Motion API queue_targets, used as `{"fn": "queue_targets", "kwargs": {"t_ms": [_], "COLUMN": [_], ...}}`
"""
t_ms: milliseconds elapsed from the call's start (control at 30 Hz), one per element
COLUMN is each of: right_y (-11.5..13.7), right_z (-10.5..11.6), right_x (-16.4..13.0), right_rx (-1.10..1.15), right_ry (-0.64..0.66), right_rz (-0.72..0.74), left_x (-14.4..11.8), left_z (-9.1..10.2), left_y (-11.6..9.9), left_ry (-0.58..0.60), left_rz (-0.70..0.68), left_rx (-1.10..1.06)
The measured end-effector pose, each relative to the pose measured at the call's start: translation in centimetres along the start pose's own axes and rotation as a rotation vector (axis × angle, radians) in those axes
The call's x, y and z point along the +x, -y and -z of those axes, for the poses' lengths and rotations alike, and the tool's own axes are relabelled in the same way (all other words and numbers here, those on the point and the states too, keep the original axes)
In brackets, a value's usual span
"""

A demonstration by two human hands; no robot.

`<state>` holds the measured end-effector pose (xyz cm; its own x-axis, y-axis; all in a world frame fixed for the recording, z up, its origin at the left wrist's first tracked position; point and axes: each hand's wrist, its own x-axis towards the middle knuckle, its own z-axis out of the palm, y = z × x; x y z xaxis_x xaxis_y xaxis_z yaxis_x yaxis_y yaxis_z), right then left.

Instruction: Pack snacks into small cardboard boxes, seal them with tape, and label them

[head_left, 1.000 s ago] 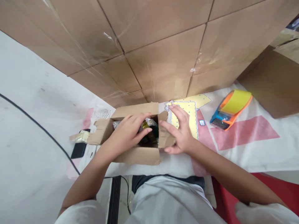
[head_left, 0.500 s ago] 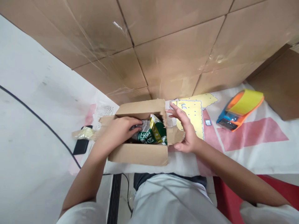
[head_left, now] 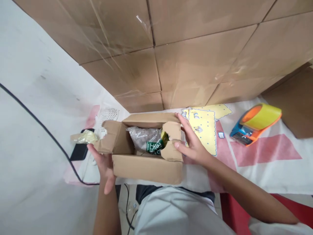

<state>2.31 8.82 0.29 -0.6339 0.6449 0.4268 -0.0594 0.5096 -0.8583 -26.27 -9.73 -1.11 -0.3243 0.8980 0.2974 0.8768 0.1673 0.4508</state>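
A small cardboard box sits open on the table in front of me. Inside lie a clear plastic bag of something pale and a green and gold packet with white lettering. The box's torn right flap leans inward over part of the packet, with my right hand against its outer side, thumb and fingers apart. My left hand is spread beside the left end of the box, near the left flap, and holds nothing.
Stacked taped cartons form a wall behind the box. To the right lies a tape dispenser with yellow tape, near another carton. A black phone-like object and crumpled yellowish tape are at left. A black cable crosses the left side.
My left hand has come out of the box to its left end. My right hand has folded the right flap inward over the packet.
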Motion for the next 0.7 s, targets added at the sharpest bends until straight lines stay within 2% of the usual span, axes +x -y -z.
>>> {"fn": "queue_targets", "kwargs": {"t_ms": [133, 167, 267, 333, 433, 500, 533, 600, 700], "right_y": [-0.5, -0.6, -0.3, 0.0, 0.2, 0.3, 0.3, 0.4, 0.5], "right_z": [-0.9, -1.0, -1.2, -0.9, 0.0, 0.7, 1.0, 1.4, 1.7], "right_x": [0.1, 0.1, 0.1, 0.1, 0.2, 0.3, 0.3, 0.5, 0.6], "right_rx": [0.14, 0.155, 0.193, 0.165, 0.026, -0.061, -0.101, -0.181, -0.283], "right_ry": [-0.067, -0.075, -0.077, -0.083, -0.051, 0.008, 0.036, 0.075, 0.111], "right_rz": [-0.091, -0.102, -0.091, -0.001, 0.182, 0.254, 0.276, 0.329, 0.395], "left_x": [0.0, 0.2, 1.0, 1.7, 2.6, 2.8, 2.7, 2.4, 1.9], "left_z": [0.8, 1.0, 1.1, 0.9, 0.6, 0.8, 1.0, 1.6, 1.9], "left_y": [0.6, 0.7, 0.1, -1.2, -3.7, -5.2, -5.7, -6.7, -8.2], "left_ry": [-0.166, -0.21, -0.226, -0.303, -0.449, -0.417, -0.407, -0.357, -0.173], "left_rz": [-0.022, -0.075, -0.264, -0.188, 0.074, 0.115, 0.091, -0.056, -0.367], "left_rx": [-0.123, -0.175, -0.36, -0.407, -0.354, -0.299, -0.251, -0.108, 0.103]}}
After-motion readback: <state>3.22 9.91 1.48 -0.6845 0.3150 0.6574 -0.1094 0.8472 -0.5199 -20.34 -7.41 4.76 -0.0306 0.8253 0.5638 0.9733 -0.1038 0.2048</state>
